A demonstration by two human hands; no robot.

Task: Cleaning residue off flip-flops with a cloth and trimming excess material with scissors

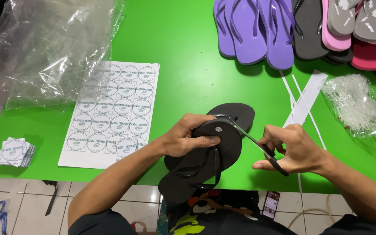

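Nearest my view, the pair of black flip-flops (205, 161) sits stacked sole to sole over the front edge of the green bench (188, 65). My left hand (188, 137) is clenched round the toe end, and my right hand (294, 150) grips black-handled scissors (257, 143), blades reaching the toe (I judge the cut unfinished). A sticker sheet (114, 111) lies to the left with most round labels unused, cut ones stacked (15, 151) beside it. Purple, grey and pink sandals (301, 30) wait at the far edge. A clear bag (355, 104) holds plastic tag fasteners; another clear bag (44, 48) looks empty.
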